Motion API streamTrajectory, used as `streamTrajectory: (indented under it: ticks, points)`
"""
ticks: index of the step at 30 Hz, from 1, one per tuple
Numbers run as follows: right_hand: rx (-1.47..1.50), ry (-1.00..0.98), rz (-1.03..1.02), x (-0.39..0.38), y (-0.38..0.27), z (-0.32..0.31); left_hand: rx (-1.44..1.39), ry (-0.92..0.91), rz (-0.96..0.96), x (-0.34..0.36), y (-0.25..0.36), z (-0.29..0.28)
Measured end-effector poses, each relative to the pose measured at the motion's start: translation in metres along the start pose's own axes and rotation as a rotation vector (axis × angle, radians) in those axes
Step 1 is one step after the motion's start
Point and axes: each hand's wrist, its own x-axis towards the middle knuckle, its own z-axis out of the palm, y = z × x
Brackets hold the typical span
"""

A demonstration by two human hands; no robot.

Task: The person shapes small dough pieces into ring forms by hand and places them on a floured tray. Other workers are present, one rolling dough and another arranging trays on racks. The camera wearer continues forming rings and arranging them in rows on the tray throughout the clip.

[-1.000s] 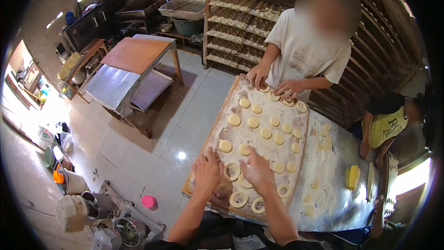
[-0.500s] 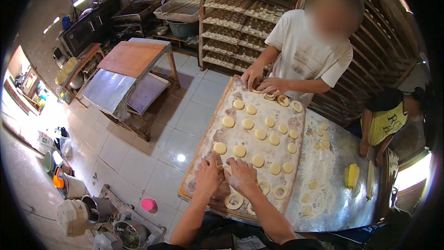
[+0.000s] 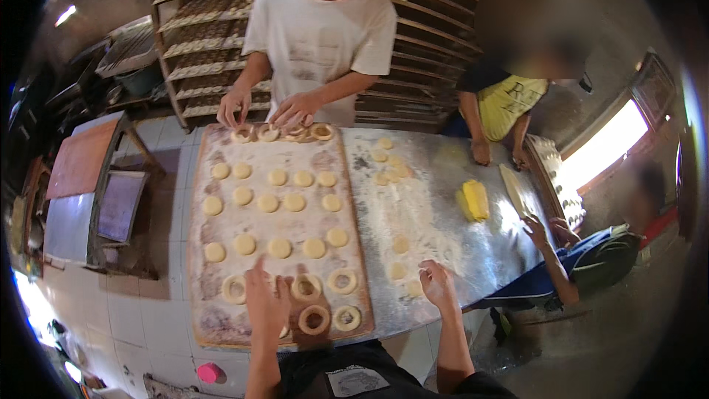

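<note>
Just right of the spread, released left hand (image 3: 267, 301), a dough ring (image 3: 317, 287); right hand (image 3: 438, 284) curled, hold unclear.

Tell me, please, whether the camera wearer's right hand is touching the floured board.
Apart. The head view shows the right hand to the right of the floured board, with a strip of metal tabletop visible between them.

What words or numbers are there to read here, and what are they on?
Yellow shirt: big dark letters, partly lost in folds; I don't copy out printed words.
White shirt: faded print on the front, too blurred to read.
Black clothes at the bottom: a pale printed patch, too small to read.
I can make out no other writing.
</note>
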Motion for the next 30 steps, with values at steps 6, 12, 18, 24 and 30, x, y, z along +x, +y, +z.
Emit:
streamTrajectory:
  ticks: [6, 12, 18, 24, 30]
  points:
    - [-0.189, -0.023, -0.318, 0.01, 0.027, 0.018, -0.155, -0.421, 0.173, -0.023, 0.065, 0.108]
    - [0.011, -0.494, -0.172, 0.04, 0.01, 0.018, -0.014, -0.497, 0.095, -0.043, 0.094, 0.164]
    - [0.573, -0.524, 0.024, 0.025, 0.006, -0.035, -0.379, -0.449, 0.006, -0.051, 0.118, 0.166]
    - [0.733, -0.463, -0.023, 0.025, 0.01, -0.04, -0.451, -0.39, 0.004, -0.063, 0.156, 0.155]
    - [0.574, 0.058, -0.311, 0.033, -0.001, -0.015, 0.097, 0.053, 0.46, -0.064, 0.168, 0.176]
